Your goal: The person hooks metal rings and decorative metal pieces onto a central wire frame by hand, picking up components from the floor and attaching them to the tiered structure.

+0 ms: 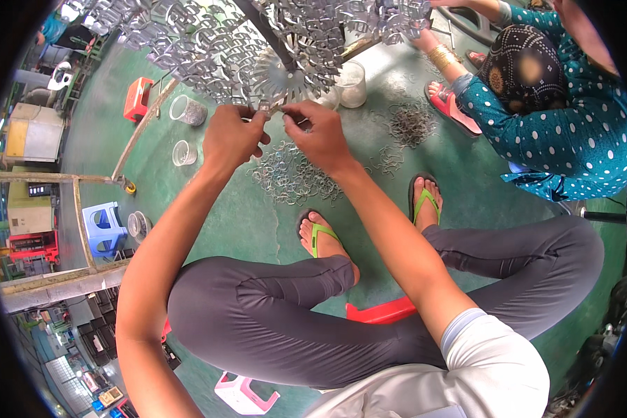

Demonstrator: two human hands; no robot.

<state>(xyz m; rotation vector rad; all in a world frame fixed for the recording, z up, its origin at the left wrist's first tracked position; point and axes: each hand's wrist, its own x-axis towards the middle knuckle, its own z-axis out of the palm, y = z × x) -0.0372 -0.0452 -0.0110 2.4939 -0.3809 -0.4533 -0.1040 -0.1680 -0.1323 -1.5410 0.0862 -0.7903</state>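
A dense rack of shiny metal parts (209,52) hangs in front of me, with many bent, ring-like pieces on it. At its lower edge, below a fan of metal prongs (280,75), my two hands nearly meet. My left hand (233,139) is closed, thumb and fingers pinching a small shiny metal piece (264,106). My right hand (320,136) is closed beside it, fingertips pinched by the rack's lowest prongs; what they hold is too small to make out. Beneath my hands a pile of loose metal hooks (296,174) lies on the green floor.
Clear plastic tubs (188,110) stand left and behind the hands. A co-worker in a dotted teal top (508,139) sits at right, a hand (426,42) at the rack. Darker metal bits (411,125) lie between us. Red (138,99) and blue (103,228) stools stand left, near a metal frame (143,129).
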